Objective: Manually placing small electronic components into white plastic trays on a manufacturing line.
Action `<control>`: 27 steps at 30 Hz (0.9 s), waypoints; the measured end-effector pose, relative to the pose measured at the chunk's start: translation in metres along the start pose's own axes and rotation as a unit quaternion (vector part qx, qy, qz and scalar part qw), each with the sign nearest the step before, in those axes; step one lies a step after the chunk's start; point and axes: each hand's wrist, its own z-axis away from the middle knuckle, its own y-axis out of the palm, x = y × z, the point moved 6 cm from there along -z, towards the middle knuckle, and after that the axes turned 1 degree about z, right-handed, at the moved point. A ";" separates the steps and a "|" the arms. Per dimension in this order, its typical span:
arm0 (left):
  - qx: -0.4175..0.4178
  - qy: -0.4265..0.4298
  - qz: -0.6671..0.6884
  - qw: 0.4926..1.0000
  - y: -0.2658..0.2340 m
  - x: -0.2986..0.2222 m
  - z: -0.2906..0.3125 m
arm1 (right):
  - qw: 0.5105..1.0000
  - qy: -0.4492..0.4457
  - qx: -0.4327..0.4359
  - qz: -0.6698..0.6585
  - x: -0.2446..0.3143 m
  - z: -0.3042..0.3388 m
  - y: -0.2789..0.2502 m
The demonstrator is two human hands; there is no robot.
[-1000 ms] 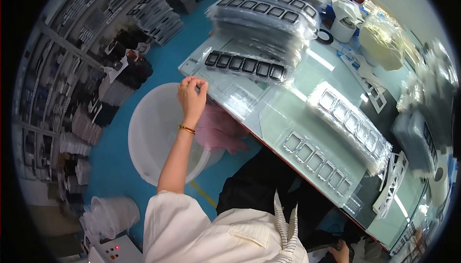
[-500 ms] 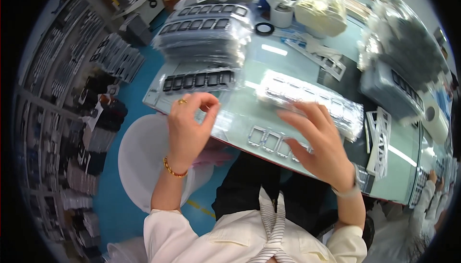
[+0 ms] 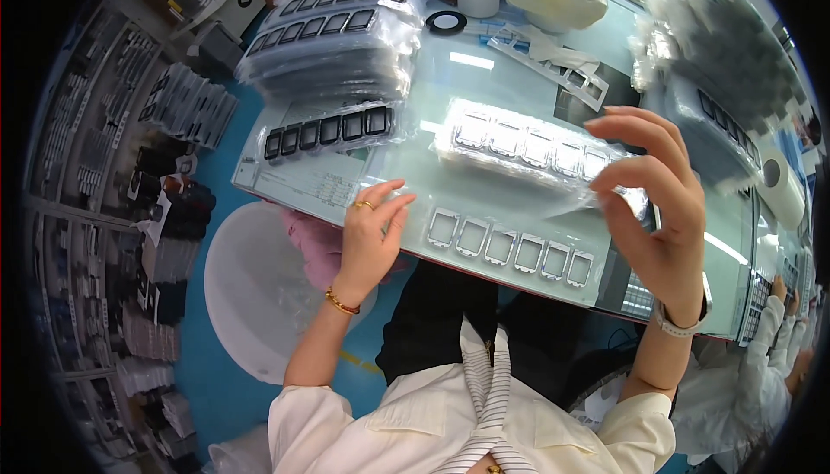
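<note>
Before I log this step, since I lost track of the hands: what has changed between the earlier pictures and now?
The left hand moved right, from over the tub to the table's near edge, fingers opening. The right hand, unseen at first, came in and is raised by the bagged silver frames' right end; whether it grips plastic is unclear. The black frames and front row of frames stayed put.

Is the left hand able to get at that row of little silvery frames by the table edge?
Probably yes: the left hand looks open, the row of frames lies close beside it, and only tabletop shows between.
</note>
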 end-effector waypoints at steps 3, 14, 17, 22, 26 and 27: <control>0.041 -0.002 -0.035 0.999 0.017 0.003 0.013 | 0.999 0.041 -0.001 0.004 -0.011 0.018 -0.009; 0.020 0.001 -0.039 0.999 0.020 0.004 0.019 | 0.988 0.147 0.048 0.014 -0.046 0.091 -0.010; 0.018 -0.003 -0.038 0.999 0.020 0.004 0.020 | 0.984 0.170 0.059 0.018 -0.062 0.117 0.005; 0.007 0.029 -0.007 1.000 0.030 -0.025 0.020 | 0.974 0.192 0.077 0.092 -0.070 0.149 0.026; 0.102 0.068 0.078 0.989 0.080 -0.082 0.018 | 0.976 0.196 0.064 0.069 -0.048 0.141 0.067; 0.120 0.110 0.060 0.985 0.094 -0.100 0.013 | 0.979 0.195 0.054 0.013 -0.043 0.137 0.087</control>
